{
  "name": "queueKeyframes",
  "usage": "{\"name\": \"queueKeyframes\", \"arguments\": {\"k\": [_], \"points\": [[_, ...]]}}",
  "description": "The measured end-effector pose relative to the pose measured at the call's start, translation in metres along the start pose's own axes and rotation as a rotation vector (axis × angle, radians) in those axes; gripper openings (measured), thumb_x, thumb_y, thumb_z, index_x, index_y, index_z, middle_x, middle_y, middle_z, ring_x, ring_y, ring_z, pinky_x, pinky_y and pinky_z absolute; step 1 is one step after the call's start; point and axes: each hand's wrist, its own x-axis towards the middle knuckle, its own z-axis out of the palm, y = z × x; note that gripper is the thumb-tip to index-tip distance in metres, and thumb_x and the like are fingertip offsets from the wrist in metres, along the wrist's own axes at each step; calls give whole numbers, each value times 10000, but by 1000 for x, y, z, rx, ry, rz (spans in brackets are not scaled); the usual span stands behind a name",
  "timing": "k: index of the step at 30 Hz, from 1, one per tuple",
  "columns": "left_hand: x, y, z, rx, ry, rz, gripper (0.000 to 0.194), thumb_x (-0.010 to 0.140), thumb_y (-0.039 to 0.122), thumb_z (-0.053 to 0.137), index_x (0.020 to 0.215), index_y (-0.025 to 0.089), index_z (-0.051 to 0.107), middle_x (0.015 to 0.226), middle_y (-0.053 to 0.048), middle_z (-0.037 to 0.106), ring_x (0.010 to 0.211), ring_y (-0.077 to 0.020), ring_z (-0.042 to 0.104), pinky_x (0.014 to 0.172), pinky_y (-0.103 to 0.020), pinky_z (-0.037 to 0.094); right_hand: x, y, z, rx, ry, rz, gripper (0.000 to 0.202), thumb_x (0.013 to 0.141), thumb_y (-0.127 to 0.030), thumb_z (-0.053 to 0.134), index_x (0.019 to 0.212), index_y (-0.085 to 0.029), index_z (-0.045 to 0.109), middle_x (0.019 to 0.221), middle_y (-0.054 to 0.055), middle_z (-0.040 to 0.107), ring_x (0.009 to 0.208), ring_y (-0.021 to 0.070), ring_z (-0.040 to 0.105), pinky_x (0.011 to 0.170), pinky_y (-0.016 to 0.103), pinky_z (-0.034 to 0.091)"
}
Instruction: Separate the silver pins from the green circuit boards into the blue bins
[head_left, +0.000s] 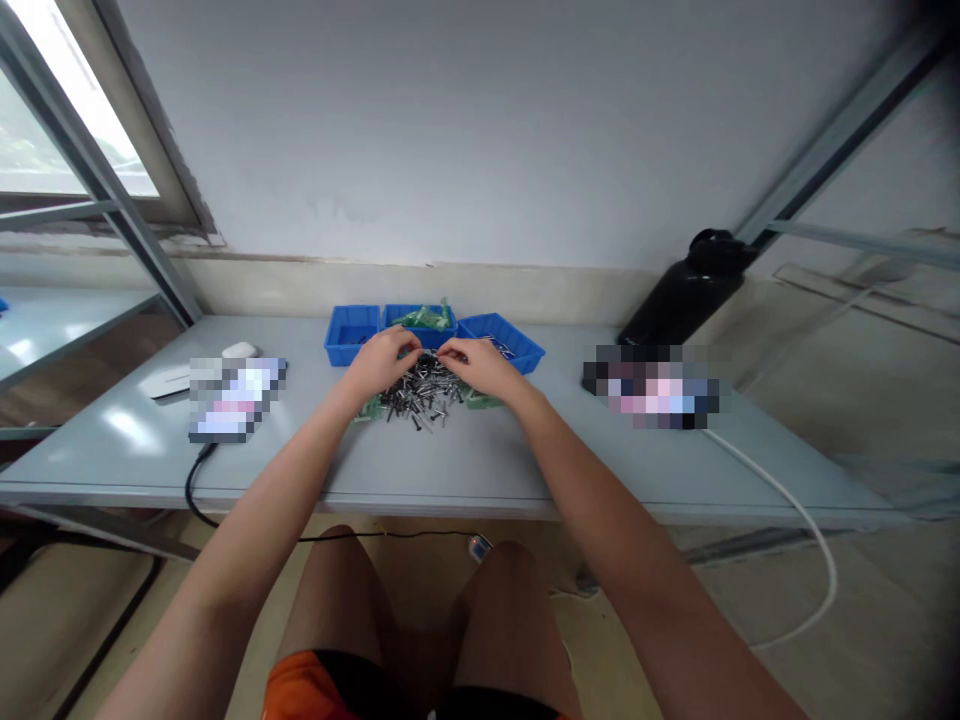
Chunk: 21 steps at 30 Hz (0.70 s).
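A loose pile of dark and silvery screws [421, 395] lies on the grey table in front of me. My left hand [386, 358] is over the left back part of the pile, thumb and fingers bent together in a pinch. From the other side my right hand [478, 362] reaches in, its fingertips also drawn together over the screws. Whatever either pinch holds is too small to make out. Green pieces [484, 399] lie at the pile's right edge, with more at its left. Behind the hands stand a left blue bin [341, 352], a middle blue bin [442, 338] holding green pieces, and a right blue bin [530, 362] with screws in it.
A blurred-out phone [241, 395] with a black cable and a white case [240, 351] lie to the left. On the right, a black bottle [686, 290] leans near another blurred device [660, 390] with a white cable [814, 530]. A wall [450, 140] rises behind the table.
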Motion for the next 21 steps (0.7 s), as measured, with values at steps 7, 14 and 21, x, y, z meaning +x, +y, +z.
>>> {"name": "queueKeyframes", "arguments": {"k": [7,14,21], "points": [[2,7,0,-76,95,24,89,873,181,565,848,155,646,824,-42,604,728,-140,570,717,-276,469,-1,-2,0,-31,-30,-6,161,863,-242,549,920,-182,687,809,48,704,729,157,623,687,277,442],[3,6,0,-106,146,29,82,885,184,572,847,161,641,821,-33,616,738,-140,574,735,-281,468,0,-3,-1,-59,47,-19,189,878,-270,522,920,-191,689,801,37,697,703,151,600,672,271,415],[3,2,0,-57,70,-28,71,868,176,582,840,160,645,821,-36,628,729,-143,573,735,-285,463,3,-2,-3,-66,173,-54,216,904,-301,497,918,-184,678,811,43,693,696,151,587,683,275,410]]}}
